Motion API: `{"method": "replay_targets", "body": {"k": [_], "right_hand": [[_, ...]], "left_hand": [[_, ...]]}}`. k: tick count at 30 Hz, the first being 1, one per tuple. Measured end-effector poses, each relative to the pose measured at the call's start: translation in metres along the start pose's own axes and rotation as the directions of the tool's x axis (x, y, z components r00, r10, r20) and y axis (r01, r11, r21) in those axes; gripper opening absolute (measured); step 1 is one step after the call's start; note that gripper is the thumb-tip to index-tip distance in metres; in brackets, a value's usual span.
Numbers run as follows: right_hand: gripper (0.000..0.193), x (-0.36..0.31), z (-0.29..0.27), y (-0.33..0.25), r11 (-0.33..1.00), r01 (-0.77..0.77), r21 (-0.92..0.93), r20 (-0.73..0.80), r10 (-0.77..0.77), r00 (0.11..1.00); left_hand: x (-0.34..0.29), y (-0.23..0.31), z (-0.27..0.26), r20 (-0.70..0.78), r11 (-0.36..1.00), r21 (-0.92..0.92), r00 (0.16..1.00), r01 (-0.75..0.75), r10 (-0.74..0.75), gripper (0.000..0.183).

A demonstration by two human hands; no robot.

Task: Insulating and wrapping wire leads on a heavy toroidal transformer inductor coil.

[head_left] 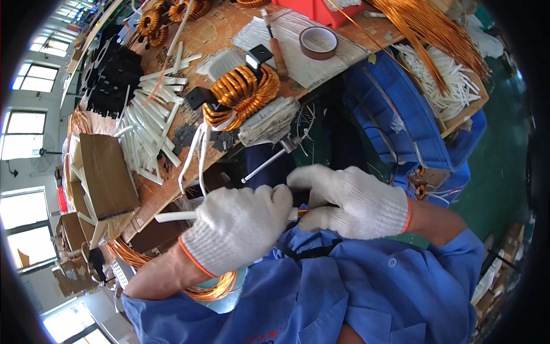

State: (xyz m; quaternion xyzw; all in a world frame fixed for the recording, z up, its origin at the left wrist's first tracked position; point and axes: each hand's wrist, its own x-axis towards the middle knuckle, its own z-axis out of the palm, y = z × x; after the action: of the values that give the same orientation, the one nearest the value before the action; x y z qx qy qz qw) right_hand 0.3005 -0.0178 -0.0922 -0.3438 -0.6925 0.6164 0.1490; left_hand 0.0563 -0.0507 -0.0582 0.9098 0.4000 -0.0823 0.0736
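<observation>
My left hand (238,221), in a white knit glove, is wrapped round a white plastic tube (175,217), whose end sticks out to the left. From its other side a short stretch of copper wire (301,212) shows, leading to my right hand (355,203). The gloved right thumb and fingers are closed on that wire. Beyond my hands, a toroidal coil (240,97) of thick copper wire rests at the bench edge, with white-sleeved leads (197,152) hanging down. Black blocks (259,54) sit against the coil. In front of it is a worn vise (269,121) with a metal handle.
White tubes (152,123) lie piled on the bench beside black plastic parts (112,71) and a cardboard box (109,175). A tape roll (318,42) and a wooden-handled tool (277,57) lie farther back. Blue bins (395,109) stand right, below copper wires (429,34). Coiled wire (215,289) hangs beneath my left forearm.
</observation>
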Motion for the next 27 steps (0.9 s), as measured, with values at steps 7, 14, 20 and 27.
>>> {"method": "replay_targets", "body": {"k": [7, 14, 20, 27], "right_hand": [[0.037, -0.038, -0.025, 0.083, 0.851, 0.211, -0.481, -0.176, -0.329, 0.928], [0.042, -0.076, 0.019, 0.068, 0.874, 0.097, -0.476, -0.384, -0.306, 0.871], [0.035, -0.121, 0.021, 0.085, 0.841, -0.022, -0.54, -0.526, -0.318, 0.789], [0.023, -0.127, 0.031, 0.076, 0.889, -0.176, -0.422, -0.653, -0.162, 0.74]], "left_hand": [[-0.037, -0.066, -0.038, -0.085, 0.977, 0.001, 0.973, 0.213, -0.213, 0.015], [0.046, 0.018, 0.021, -0.292, 0.91, 0.395, 0.922, -0.125, 0.253, 0.045], [0.108, 0.064, 0.033, -0.179, 0.895, 0.023, 0.879, -0.445, 0.441, 0.068], [0.128, 0.064, 0.029, -0.141, 0.847, 0.113, 0.836, -0.519, 0.531, 0.074]]}}
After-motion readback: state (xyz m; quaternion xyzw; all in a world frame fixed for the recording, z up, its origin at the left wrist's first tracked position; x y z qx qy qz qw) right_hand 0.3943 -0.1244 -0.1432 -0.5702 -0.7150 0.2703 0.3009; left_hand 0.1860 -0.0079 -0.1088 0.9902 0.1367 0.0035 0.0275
